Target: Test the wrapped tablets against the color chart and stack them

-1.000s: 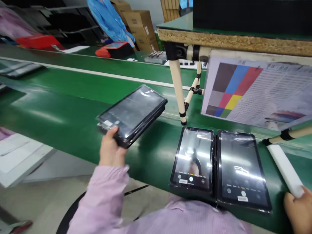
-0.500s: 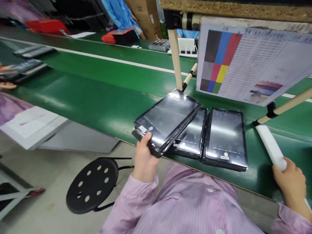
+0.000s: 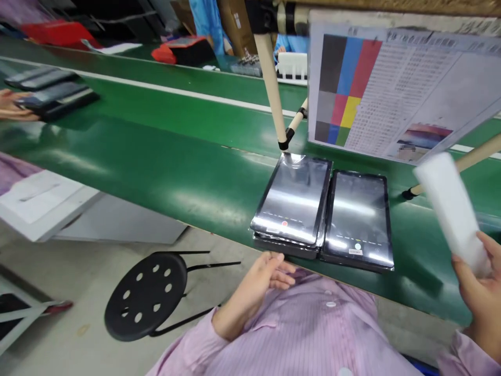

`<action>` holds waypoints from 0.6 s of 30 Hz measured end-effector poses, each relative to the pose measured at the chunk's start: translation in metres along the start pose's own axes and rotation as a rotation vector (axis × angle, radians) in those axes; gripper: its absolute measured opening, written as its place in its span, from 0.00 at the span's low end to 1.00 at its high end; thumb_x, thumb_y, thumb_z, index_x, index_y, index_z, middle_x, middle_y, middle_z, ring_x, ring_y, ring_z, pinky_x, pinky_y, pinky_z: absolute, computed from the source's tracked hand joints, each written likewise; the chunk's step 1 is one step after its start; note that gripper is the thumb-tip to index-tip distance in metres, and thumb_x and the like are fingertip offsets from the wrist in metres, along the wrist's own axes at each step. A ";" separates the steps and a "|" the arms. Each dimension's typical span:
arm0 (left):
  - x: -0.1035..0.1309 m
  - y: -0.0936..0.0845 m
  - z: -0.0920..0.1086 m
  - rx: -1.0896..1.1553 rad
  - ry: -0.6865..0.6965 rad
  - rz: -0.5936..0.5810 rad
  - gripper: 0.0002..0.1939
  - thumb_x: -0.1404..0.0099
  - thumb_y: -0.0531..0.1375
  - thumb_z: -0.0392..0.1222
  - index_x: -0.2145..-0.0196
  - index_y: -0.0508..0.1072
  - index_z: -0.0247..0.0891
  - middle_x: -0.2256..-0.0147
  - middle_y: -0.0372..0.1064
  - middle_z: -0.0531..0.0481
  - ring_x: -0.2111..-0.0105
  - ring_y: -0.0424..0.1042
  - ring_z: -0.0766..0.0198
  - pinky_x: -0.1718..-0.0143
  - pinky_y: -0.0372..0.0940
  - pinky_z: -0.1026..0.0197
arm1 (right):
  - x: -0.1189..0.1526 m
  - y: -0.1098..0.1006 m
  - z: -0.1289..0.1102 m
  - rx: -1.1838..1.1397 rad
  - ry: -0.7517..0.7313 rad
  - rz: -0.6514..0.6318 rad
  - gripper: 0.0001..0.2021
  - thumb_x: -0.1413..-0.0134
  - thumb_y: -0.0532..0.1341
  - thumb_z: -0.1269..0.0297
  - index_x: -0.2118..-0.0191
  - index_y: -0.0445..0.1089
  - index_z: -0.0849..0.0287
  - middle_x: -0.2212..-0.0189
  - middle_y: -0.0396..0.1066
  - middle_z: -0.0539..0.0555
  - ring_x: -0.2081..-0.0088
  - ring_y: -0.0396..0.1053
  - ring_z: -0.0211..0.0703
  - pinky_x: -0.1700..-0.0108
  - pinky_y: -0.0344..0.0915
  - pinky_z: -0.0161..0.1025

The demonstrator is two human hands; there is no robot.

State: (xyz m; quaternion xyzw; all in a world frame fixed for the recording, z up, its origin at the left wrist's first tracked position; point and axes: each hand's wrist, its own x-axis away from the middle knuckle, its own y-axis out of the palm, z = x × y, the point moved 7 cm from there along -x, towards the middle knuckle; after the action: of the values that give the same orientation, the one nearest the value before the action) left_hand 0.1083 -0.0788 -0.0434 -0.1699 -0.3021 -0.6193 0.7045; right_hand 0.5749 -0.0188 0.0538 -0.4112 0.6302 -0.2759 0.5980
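Note:
Two stacks of black tablets lie side by side on the green bench (image 3: 156, 172). The left stack (image 3: 293, 198) is slightly uneven and shows a small red dot on its top screen. On the right stack (image 3: 358, 216) a white label sits near the lower edge. My left hand (image 3: 268, 274) is just below the left stack at the bench edge, fingers apart and holding nothing. Over at the right, my right hand (image 3: 479, 282) grips the lower end of a white bar-shaped piece (image 3: 450, 209), which is raised and tilted.
A sheet with colour blocks (image 3: 391, 94) hangs from a pipe frame (image 3: 272, 89) behind the stacks. A black stool (image 3: 146, 295) stands below the bench. Another person's hands (image 3: 15, 107) touch tablets (image 3: 62, 96) at the far left.
The tablets that my left hand held now lie on the left stack, and that hand has let go and moved down and right. My right hand has raised the white piece.

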 end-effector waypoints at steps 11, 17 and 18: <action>0.040 -0.028 0.131 -0.928 1.035 -0.041 0.16 0.27 0.58 0.40 0.51 0.85 0.50 0.64 0.77 0.46 0.63 0.74 0.56 0.61 0.70 0.53 | -0.094 0.035 -0.127 -0.073 -0.487 -0.287 0.23 0.28 0.59 0.61 0.31 0.68 0.50 0.44 0.77 0.63 0.50 0.78 0.61 0.48 0.72 0.56; 0.020 -0.016 0.134 -1.320 1.283 0.230 0.19 0.27 0.59 0.39 0.43 0.82 0.45 0.55 0.70 0.40 0.55 0.68 0.49 0.52 0.67 0.44 | -0.085 0.028 -0.115 -0.100 -0.419 -0.297 0.31 0.29 0.63 0.63 0.25 0.61 0.39 0.41 0.75 0.58 0.48 0.78 0.56 0.47 0.75 0.51; 0.018 -0.015 0.134 -1.339 1.288 0.227 0.18 0.27 0.59 0.39 0.45 0.83 0.44 0.56 0.70 0.40 0.55 0.68 0.49 0.54 0.66 0.45 | -0.083 0.025 -0.113 -0.103 -0.381 -0.291 0.32 0.30 0.64 0.63 0.25 0.61 0.36 0.40 0.75 0.57 0.47 0.78 0.55 0.46 0.75 0.51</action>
State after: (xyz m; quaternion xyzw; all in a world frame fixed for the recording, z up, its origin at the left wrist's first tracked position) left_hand 0.0661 -0.0129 0.0673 -0.1929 0.5846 -0.5666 0.5477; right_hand 0.4555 0.0476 0.0917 -0.5720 0.4535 -0.2442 0.6384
